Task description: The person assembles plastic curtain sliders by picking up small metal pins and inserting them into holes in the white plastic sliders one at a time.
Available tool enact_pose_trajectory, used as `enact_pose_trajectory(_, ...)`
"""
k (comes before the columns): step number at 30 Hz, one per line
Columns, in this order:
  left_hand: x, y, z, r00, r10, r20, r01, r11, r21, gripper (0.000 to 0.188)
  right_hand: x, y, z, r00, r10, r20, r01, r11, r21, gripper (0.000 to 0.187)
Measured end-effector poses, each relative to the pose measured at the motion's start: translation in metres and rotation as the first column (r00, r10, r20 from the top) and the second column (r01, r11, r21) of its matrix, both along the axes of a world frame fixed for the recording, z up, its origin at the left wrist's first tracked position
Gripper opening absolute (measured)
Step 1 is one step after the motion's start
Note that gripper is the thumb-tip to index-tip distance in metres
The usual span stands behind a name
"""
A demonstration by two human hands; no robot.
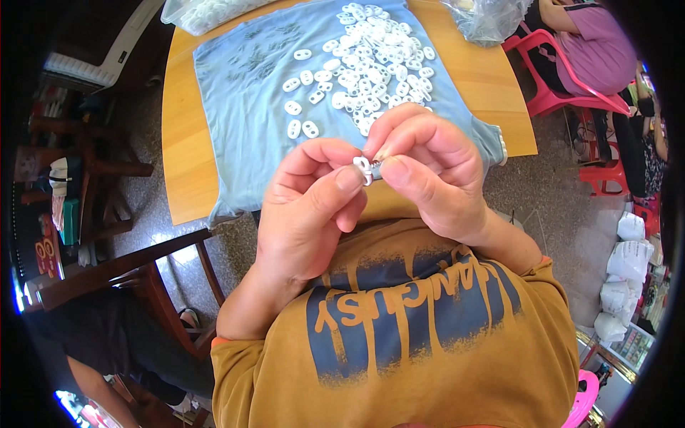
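Note:
In front of my chest, above the table's near edge, both hands meet. My left hand (303, 196) pinches a small white plastic piece (362, 170) between thumb and fingers. A tiny ridged metal piece (377, 165), like a spring or a screw, is held against it by the thumb and fingertips of my right hand (439, 175). The fingertips partly cover both parts. Beyond the hands, a pile of white oval pieces with two holes (378, 68) lies on a blue cloth (235, 135). Small dark pieces (267, 50) are scattered at the cloth's far left.
The cloth covers much of a wooden table (189, 171). A clear tub of white pieces (207, 14) and a clear plastic bag (489, 18) stand at its far side. A person sits on a pink chair (546, 71) at right; another person's dark-clothed leg (128, 335) is at lower left beside a wooden chair (160, 285).

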State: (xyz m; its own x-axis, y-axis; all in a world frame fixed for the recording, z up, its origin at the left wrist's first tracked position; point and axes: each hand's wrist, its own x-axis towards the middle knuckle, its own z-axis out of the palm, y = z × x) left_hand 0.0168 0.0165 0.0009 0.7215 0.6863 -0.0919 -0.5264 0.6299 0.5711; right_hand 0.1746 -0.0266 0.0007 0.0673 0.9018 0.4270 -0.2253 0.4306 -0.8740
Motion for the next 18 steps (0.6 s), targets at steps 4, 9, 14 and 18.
enact_pose_trajectory(4,-0.002,-0.0013,-0.0011,0.986,0.15,-0.072,-0.138,0.979,0.148,0.018,-0.0018,-0.0019,0.0014,0.999,0.01,-0.03,-0.011,0.999,-0.033,0.006)
enact_pose_trajectory(9,-0.0036,-0.0025,-0.0028,0.981,0.187,-0.061,-0.164,0.95,0.265,0.017,-0.0027,-0.0031,0.0023,0.999,0.023,-0.024,-0.025,0.997,-0.072,0.005)
enact_pose_trajectory(14,-0.0027,-0.0041,-0.0009,0.97,0.232,-0.07,-0.201,0.933,0.299,0.015,-0.0033,-0.0033,0.0016,0.999,0.023,-0.027,-0.025,0.996,-0.082,0.005)
enact_pose_trajectory(18,-0.0021,-0.005,0.0001,0.967,0.245,-0.066,-0.214,0.927,0.307,0.014,-0.0039,-0.0031,0.0017,1.0,0.012,-0.017,-0.014,0.997,-0.07,0.005)
